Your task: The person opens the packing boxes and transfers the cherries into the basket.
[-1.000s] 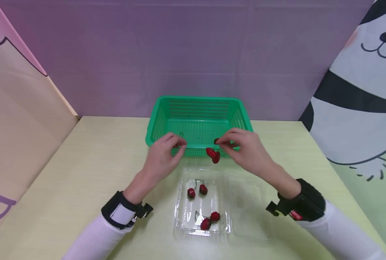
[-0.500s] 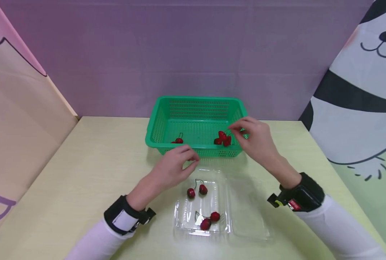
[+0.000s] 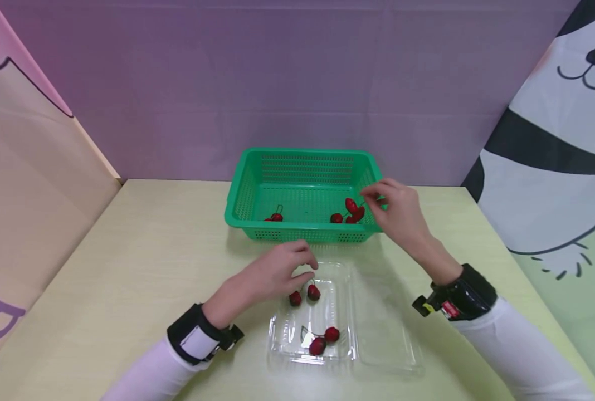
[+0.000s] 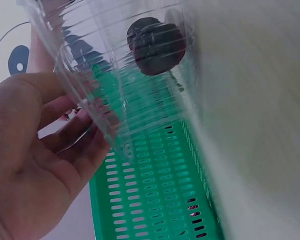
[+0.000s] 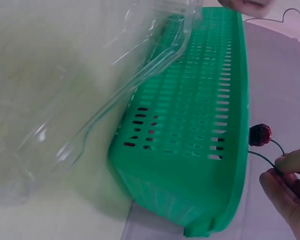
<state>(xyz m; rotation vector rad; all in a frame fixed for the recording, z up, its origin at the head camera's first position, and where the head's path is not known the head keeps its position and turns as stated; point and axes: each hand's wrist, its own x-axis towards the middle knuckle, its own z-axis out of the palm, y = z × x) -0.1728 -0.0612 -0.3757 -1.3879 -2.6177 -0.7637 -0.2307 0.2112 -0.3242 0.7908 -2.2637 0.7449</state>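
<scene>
My right hand [image 3: 398,214] pinches the stems of a pair of cherries [image 3: 351,205] inside the right front part of the green basket [image 3: 302,225]. In the right wrist view, one held cherry [image 5: 260,135] hangs beyond the basket rim from its thin green stem. My left hand [image 3: 277,270] hovers over the clear plastic box [image 3: 310,314], thumb and fingers apart with nothing between them. Right below its fingertips lie two cherries [image 3: 313,292], their stems partly hidden. A second pair of cherries [image 3: 317,346] lies near the box's front.
More cherries lie in the basket, some at its left front [image 3: 276,217] and others at its right [image 3: 336,218]. The box's transparent lid [image 3: 385,328] lies folded out to the right on the pale table [image 3: 152,245]. A purple backdrop [image 3: 297,89] stands behind the basket.
My right hand has carried its cherries from above the basket's front rim to the right and down inside. My left hand has moved back from the basket to above the box's cherries.
</scene>
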